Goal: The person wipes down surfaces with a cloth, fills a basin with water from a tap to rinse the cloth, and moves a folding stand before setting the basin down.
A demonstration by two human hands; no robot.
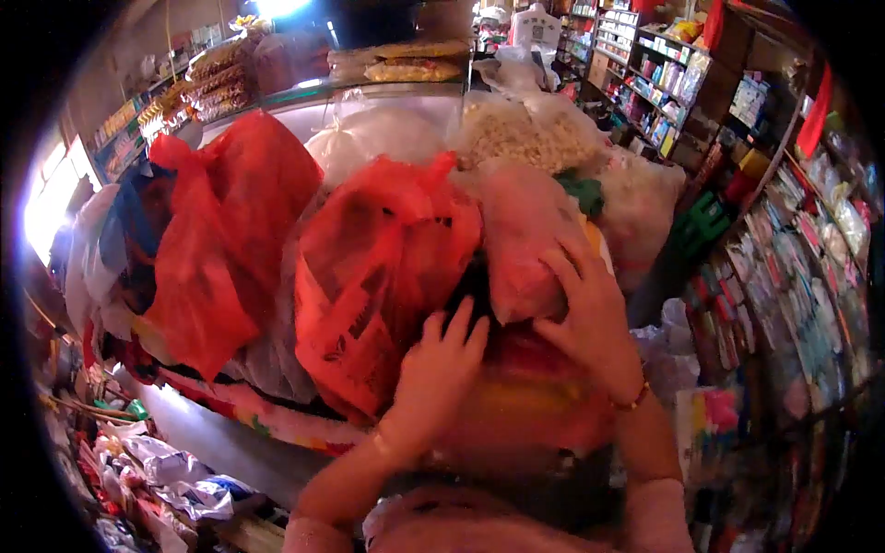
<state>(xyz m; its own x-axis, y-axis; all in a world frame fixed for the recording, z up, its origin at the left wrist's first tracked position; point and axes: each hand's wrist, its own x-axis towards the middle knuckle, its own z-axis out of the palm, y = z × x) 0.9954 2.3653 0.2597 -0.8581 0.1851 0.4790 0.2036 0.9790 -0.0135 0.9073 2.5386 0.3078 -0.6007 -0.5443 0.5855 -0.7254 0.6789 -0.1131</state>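
My right hand (590, 318) is curved against the lower right side of a translucent pinkish plastic bag (530, 226), its thumb by the bag's bottom end. My left hand (442, 355) has its fingers apart over a dark gap between that bag and a red plastic bag (387, 249) with dark printing. Its fingertips touch or hover at the gap; I cannot tell which. Under my hands lies a red and yellow packet or bag (535, 373), partly hidden. Another knotted red bag (230, 240) stands farther left. What the bags contain is unclear.
Behind stand a whitish bag (387, 134) and a clear bag of pale pieces (525, 134). Stacked packets (415, 64) sit at the back. Shelves of goods (654, 69) line the right, with a rack of packaged items (784, 276) nearer. Packages (184, 479) lie low at left.
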